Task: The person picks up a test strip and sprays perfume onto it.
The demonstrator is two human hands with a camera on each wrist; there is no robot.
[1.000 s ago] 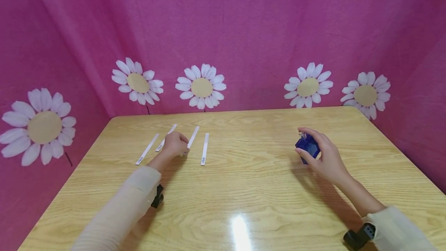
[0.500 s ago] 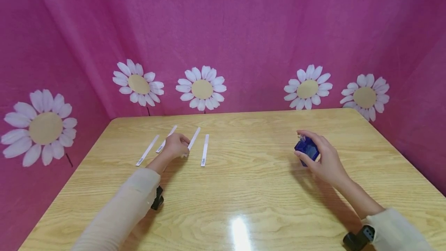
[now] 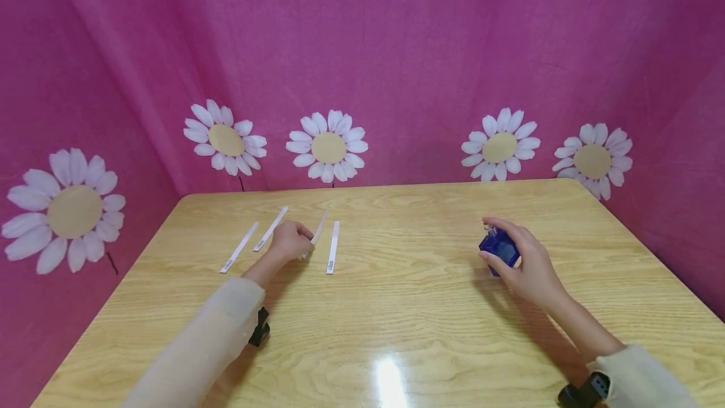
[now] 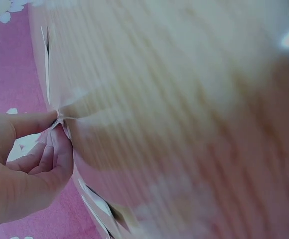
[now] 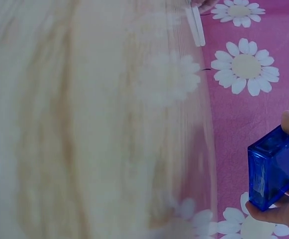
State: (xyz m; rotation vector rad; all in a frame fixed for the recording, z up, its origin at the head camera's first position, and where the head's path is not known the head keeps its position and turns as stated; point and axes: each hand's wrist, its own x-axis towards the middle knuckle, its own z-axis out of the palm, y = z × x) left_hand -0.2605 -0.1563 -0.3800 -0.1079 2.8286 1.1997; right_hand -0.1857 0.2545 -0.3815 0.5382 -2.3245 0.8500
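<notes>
Head view, left hand point(image 3: 291, 242) pinched a white strip point(image 3: 320, 230), neighbouring strips point(image 3: 333, 247) lay either side, right hand point(image 3: 532, 267) gripped a blue bottle point(image 3: 498, 246) well right of that strip.

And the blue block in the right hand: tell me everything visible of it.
The blue block looks like glossy, see-through glass, with flat faces and straight edges. The right hand grips it, thumb and fingers hiding part. It seems tilted and raised above the right side of the table. The shiny bit at its far end is too small to identify.
</notes>
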